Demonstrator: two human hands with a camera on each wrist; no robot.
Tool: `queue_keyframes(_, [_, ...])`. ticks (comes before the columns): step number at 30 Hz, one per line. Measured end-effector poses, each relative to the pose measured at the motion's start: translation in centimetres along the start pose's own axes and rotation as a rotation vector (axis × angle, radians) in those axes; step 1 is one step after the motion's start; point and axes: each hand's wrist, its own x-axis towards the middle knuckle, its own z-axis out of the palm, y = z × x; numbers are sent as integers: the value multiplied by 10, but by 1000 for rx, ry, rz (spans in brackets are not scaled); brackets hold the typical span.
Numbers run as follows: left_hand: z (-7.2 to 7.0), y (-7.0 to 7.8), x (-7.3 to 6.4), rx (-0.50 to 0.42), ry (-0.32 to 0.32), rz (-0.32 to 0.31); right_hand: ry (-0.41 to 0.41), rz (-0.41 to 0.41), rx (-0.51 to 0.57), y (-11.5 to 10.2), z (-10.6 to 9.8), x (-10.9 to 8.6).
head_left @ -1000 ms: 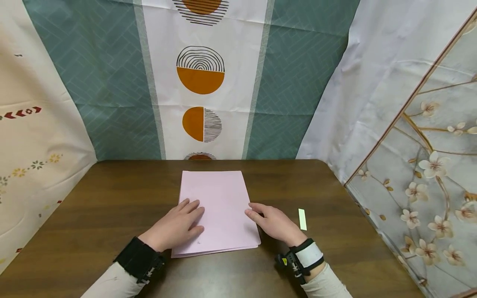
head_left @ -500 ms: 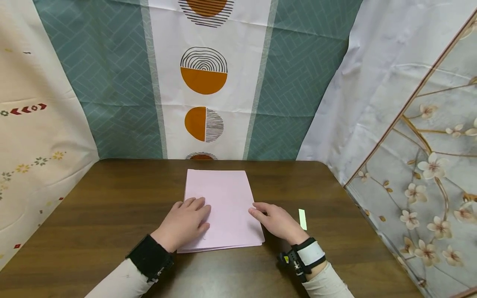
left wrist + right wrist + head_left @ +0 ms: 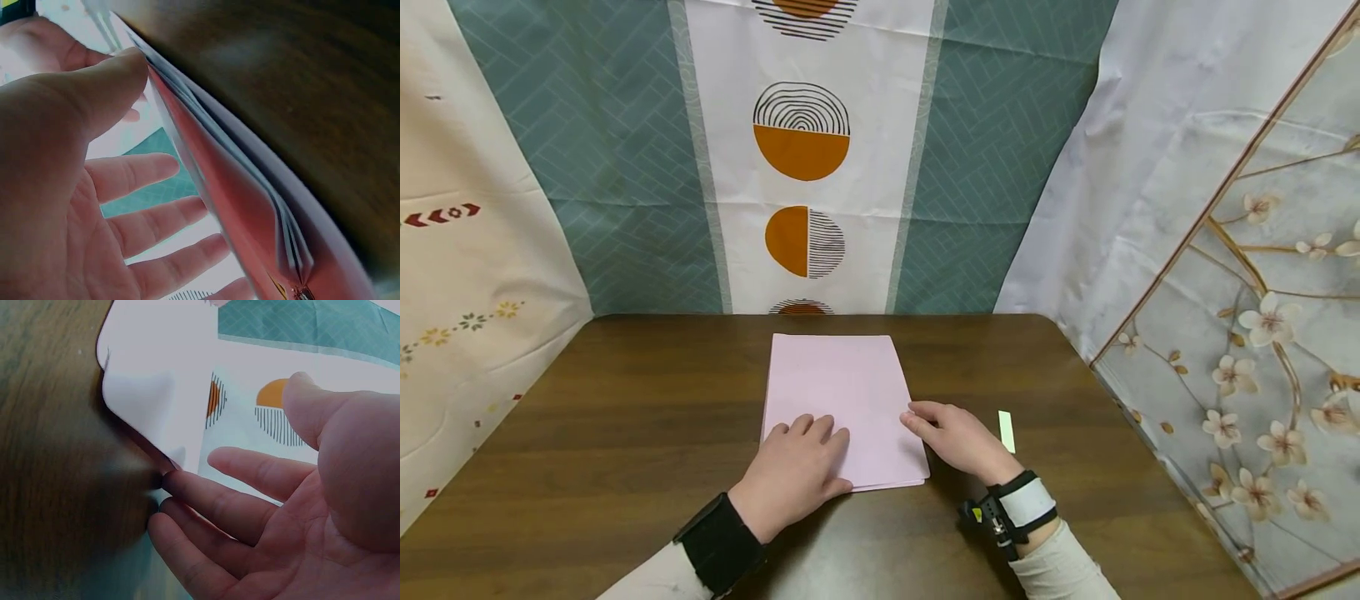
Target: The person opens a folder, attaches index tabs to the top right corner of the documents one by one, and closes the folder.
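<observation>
A pale pink paper folder lies flat on the brown table, its long sides running away from me. My left hand rests on its near left part, fingers spread and fairly straight, thumb by the near edge. In the left wrist view, sheets of paper and a reddish inner layer show between the covers, beside a small metal piece. My right hand is at the folder's right edge. In the right wrist view its fingertips meet that edge, while the thumb stands apart.
A small pale green strip lies on the table, right of my right hand. Patterned cloth hangs behind the table, with more cloth at both sides. Each wrist wears a dark strap.
My left hand has slid from the folder's left side toward me and right, to its near edge. The folder has shifted slightly right. My right hand stays by the right edge.
</observation>
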Motion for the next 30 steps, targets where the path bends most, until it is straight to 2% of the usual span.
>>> queue_keyframes(13, [4, -1, 0, 45, 17, 60, 1, 6, -25, -2, 2, -1])
queue_keyframes(21, [7, -5, 0, 38, 67, 114, 0, 4, -17, -1, 3, -1])
queue_keyframes(30, [6, -6, 1, 54, 45, 144, 5, 4, -11, 1, 3, -2])
